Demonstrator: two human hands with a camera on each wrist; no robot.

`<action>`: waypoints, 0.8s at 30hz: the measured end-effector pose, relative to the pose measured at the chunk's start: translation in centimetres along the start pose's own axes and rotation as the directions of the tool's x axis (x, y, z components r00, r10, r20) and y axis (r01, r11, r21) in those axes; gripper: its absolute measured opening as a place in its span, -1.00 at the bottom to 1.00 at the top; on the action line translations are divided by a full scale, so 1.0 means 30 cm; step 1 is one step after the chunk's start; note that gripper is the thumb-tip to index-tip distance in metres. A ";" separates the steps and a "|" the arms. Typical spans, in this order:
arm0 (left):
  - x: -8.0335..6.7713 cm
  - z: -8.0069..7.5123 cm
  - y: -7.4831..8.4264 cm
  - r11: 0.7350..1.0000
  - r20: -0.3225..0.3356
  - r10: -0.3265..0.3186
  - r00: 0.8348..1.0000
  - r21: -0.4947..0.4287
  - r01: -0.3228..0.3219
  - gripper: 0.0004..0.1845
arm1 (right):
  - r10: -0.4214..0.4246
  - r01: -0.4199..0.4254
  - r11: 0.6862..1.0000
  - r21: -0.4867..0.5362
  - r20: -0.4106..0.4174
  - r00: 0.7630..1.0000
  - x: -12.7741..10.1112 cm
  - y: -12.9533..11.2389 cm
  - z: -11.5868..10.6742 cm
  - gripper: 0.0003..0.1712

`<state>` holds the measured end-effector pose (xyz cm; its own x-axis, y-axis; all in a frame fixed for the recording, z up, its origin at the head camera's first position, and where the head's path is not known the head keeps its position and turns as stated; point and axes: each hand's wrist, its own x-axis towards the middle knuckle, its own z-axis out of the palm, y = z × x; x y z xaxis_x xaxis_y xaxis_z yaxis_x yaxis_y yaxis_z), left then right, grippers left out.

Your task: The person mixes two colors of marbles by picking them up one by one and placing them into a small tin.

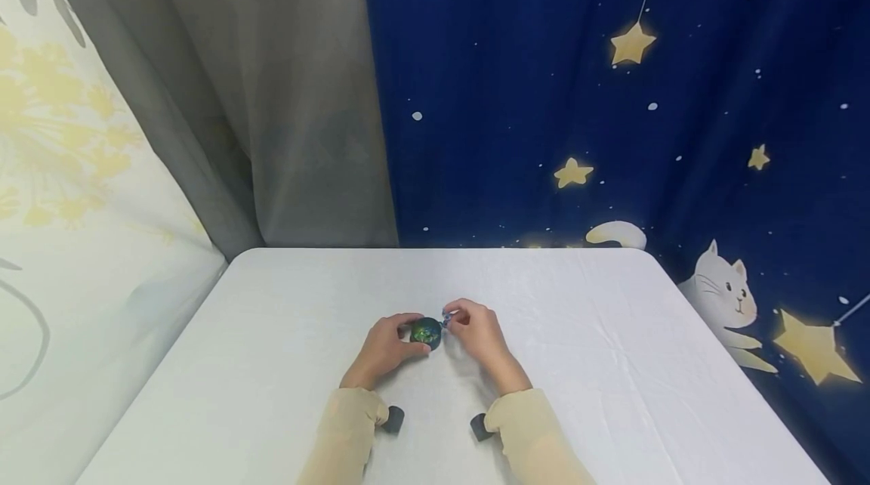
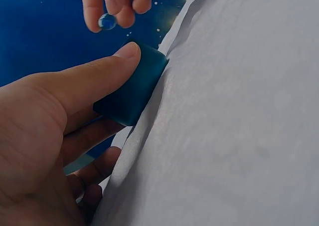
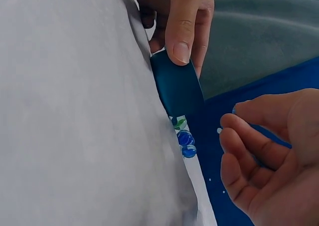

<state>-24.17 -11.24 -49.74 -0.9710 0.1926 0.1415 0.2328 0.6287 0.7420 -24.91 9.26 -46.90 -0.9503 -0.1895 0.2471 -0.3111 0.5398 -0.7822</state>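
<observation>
A white cloth-covered table [image 1: 578,364] is seen from above, w/ two hands brought together near its middle, slightly toward the near edge. A small round dark-teal container [image 1: 426,332] is held on the cloth by the left hand [image 1: 384,349]; thumb on one side, fingers curled round the other. In the left wrist view the container [image 2: 133,89] is seen as a teal block pressed by the thumb, its base on the cloth. In the right wrist view the same container [image 3: 178,89] is gripped from above by the left thumb and fingers [image 3: 187,21].

Just right of the container, the right hand [image 1: 479,332] is held w/ fingers curled in a narrow pinch. A small blue bead [image 1: 448,316] is pinched at the fingertips, just beside the container's upper right rim. In the left wrist view the bead [image 2: 106,21] is shown clearly, round, glossy blue, held betw. thumb and fingers of the right hand [image 2: 119,4]. In the right wrist view the right hand [image 3: 269,161] is curled, and the bead itself is mostly hidden.

Approx. two more blue beads [image 3: 186,142] are seen in the right wrist view lying by the container's foot, touching each other.

Both forearms are covered by pale beige sleeves [image 1: 347,436], w/ dark wrist-worn cameras [image 1: 393,419] at the cuffs. Behind the table: a grey curtain [image 1: 285,107] at far left, a navy backdrop [image 1: 612,130] w/ yellow stars and a white cat at far right.
</observation>
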 end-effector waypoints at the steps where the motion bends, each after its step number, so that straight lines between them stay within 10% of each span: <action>1: -0.001 0.000 0.001 1.000 0.000 0.000 1.000 0.002 0.000 -0.38 | -0.007 0.007 1.000 0.004 0.001 1.000 -0.001 -0.002 0.000 -0.71; 24: -0.011 0.005 0.006 1.000 -0.002 0.008 1.000 0.006 -0.008 -0.35 | -0.175 0.174 0.984 0.043 0.037 0.984 -0.019 -0.033 0.004 -0.52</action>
<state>-23.80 -11.07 -49.74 -0.9693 0.1960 0.1485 0.2406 0.6317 0.7369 -24.07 8.73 -46.35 -0.8798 -0.3111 0.3594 -0.4706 0.4632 -0.7510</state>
